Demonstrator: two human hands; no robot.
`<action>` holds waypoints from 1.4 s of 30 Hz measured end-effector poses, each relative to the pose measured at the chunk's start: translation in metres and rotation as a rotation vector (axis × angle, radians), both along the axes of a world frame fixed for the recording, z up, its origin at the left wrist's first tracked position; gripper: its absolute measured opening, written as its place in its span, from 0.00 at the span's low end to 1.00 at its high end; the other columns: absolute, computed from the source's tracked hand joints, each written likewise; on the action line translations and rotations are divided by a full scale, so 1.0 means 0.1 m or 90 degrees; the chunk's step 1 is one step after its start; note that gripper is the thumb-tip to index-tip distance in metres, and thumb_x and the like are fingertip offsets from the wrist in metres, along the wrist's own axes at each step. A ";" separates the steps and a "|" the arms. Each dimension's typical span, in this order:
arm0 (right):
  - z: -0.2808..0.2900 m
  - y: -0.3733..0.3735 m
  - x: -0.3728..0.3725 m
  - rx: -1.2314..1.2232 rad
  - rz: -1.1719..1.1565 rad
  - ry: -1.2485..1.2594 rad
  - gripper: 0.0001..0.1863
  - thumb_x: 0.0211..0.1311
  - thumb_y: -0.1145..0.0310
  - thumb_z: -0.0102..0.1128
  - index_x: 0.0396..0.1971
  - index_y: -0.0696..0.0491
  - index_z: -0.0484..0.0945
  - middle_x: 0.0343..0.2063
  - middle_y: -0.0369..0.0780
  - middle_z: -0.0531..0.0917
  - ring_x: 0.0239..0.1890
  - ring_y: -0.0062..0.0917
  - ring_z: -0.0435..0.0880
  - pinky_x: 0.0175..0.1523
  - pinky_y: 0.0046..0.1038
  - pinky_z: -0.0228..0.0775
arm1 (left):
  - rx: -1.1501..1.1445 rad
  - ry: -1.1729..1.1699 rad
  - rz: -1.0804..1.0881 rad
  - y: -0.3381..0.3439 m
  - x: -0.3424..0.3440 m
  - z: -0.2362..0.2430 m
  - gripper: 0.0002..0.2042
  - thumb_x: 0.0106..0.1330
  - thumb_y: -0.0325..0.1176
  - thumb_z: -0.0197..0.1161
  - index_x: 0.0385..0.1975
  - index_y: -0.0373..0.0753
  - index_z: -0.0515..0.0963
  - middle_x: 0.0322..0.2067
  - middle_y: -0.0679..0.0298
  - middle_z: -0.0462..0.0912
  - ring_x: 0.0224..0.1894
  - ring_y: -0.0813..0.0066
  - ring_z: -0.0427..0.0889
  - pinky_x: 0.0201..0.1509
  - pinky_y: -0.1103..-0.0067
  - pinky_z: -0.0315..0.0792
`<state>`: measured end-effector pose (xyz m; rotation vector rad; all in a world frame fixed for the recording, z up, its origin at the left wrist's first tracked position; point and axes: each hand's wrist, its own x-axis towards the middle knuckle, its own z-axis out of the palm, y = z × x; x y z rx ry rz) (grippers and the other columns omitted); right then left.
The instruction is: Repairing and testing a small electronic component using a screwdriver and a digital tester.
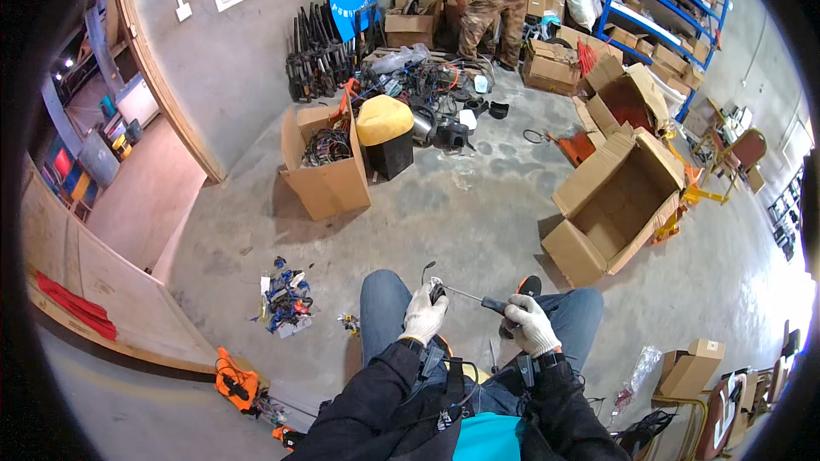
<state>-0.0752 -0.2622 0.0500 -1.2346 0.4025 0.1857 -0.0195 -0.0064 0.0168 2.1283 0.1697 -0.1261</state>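
My gloved left hand [423, 316] grips a small dark part [437, 293] with silvery metal and a short dark wire sticking up. My gloved right hand [530, 324] is closed on a screwdriver [493, 302] with a dark handle, its shaft reaching left to the small part. Both hands are above my lap, between my bent knees. A pile of small blue, black and red parts [286, 299] lies on the floor to my left, and a smaller cluster [348, 323] sits beside my left leg.
Cardboard boxes [320, 188], [598, 235], a yellow-topped bin [389, 145] and piled parts [410, 85] stand ahead. A person [487, 8] bends over boxes at the back, near blue shelving [649, 17]. A doorway [137, 137] is left; an orange item [235, 380] lies low left.
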 end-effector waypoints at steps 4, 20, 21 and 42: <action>0.10 0.10 0.01 0.009 0.019 0.043 0.18 0.76 0.57 0.59 0.52 0.55 0.74 0.37 0.40 0.78 0.29 0.24 0.77 0.31 0.28 0.70 | -0.016 -0.001 0.011 0.01 -0.01 -0.01 0.22 0.65 0.39 0.64 0.58 0.38 0.77 0.48 0.46 0.84 0.54 0.50 0.84 0.59 0.63 0.75; 0.16 0.11 -0.01 0.042 -0.002 -0.010 0.15 0.72 0.63 0.63 0.50 0.57 0.76 0.32 0.39 0.79 0.25 0.23 0.76 0.31 0.30 0.68 | -0.035 -0.020 0.008 0.03 0.01 -0.17 0.22 0.66 0.34 0.65 0.59 0.38 0.76 0.45 0.52 0.85 0.50 0.59 0.85 0.57 0.70 0.76; 0.22 0.14 -0.02 0.038 -0.010 0.036 0.16 0.74 0.59 0.61 0.48 0.57 0.77 0.32 0.39 0.80 0.24 0.23 0.76 0.30 0.29 0.68 | -0.034 -0.020 0.007 0.02 0.02 -0.16 0.22 0.66 0.34 0.65 0.59 0.38 0.76 0.45 0.52 0.85 0.50 0.59 0.85 0.57 0.70 0.76; 0.36 0.06 -0.03 -0.156 0.099 0.109 0.22 0.78 0.51 0.53 0.51 0.57 0.77 0.34 0.39 0.83 0.25 0.21 0.79 0.30 0.26 0.71 | -0.032 -0.013 -0.001 0.02 0.03 -0.14 0.21 0.66 0.34 0.64 0.58 0.36 0.77 0.43 0.53 0.86 0.48 0.61 0.86 0.54 0.70 0.77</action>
